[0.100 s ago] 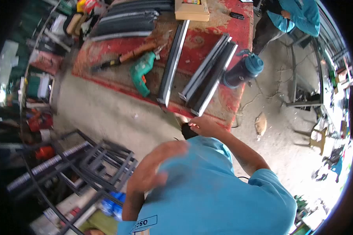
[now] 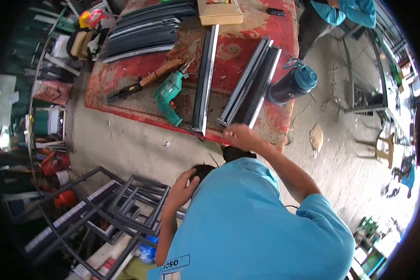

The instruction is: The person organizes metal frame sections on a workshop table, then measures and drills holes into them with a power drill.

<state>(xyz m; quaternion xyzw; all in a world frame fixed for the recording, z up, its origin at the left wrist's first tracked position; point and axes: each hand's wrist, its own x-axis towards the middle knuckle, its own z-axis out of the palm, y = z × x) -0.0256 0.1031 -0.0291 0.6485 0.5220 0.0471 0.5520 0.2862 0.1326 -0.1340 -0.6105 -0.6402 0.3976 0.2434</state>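
My left hand point(image 2: 179, 190) rests at the left side of the blue shirt, thumb apart from the fingers, against something dark. My right hand point(image 2: 241, 137) is at the table's front edge, fingers curled, by the near ends of two dark metal profiles point(image 2: 253, 86); whatever it may hold is hidden. Another long profile point(image 2: 205, 84) lies to the left of these. Beside it is a green drill point(image 2: 169, 95), its bit pointing away, with a brown-handled tool point(image 2: 147, 80) behind it. A dark blue bottle point(image 2: 291, 84) stands right of the profiles.
Dark strips point(image 2: 142, 35) and a cardboard box point(image 2: 220, 14) lie on the far part of the red table point(image 2: 126, 111). Dark metal frames point(image 2: 137, 205) are stacked on the lower left. Another person point(image 2: 312, 23) is at the upper right, past the table.
My left hand, blurred before, has moved slightly up and is now sharp, its fingers at the dark thing. My right hand has moved up a little toward the profile ends. The whole view has shifted slightly.
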